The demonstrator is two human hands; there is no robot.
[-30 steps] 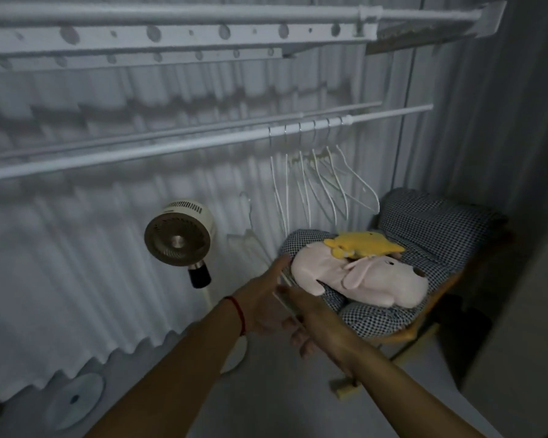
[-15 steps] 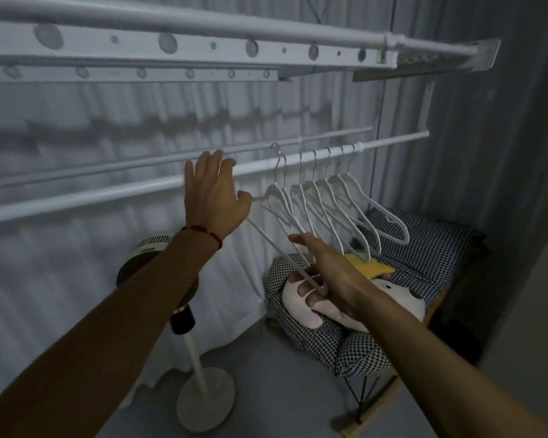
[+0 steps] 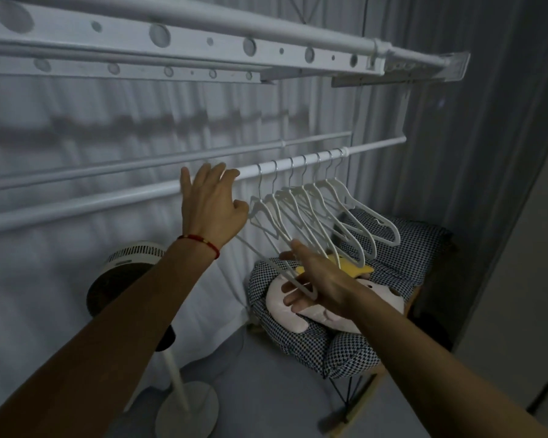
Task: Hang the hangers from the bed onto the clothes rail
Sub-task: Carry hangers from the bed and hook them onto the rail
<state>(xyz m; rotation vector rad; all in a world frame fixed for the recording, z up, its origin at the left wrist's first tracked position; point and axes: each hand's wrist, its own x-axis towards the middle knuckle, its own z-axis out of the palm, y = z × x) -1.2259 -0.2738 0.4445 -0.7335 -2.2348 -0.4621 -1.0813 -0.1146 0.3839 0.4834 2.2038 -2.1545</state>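
Note:
Several white hangers (image 3: 339,216) hang by their metal hooks on the white clothes rail (image 3: 108,200), bunched towards its right end. The leftmost hanger (image 3: 266,222) tilts down to the right. My left hand (image 3: 209,203) is raised in front of the rail with straight fingers, its thumb next to that hanger's upper shoulder. My right hand (image 3: 317,279) is lower, with fingers spread and relaxed. The lower end of the leftmost hanger lies across its fingers.
A perforated drying rack (image 3: 203,36) runs overhead. A standing fan (image 3: 124,279) is below my left arm. A chair with a checked cushion (image 3: 408,248) holds a pink plush toy (image 3: 298,314) and a yellow one (image 3: 351,267). Pleated curtain behind, wall at right.
Both hands rose from the chair to the rail with a hanger. Since half a second ago my right fingers have loosened from its lower end, and my left hand stays at the rail.

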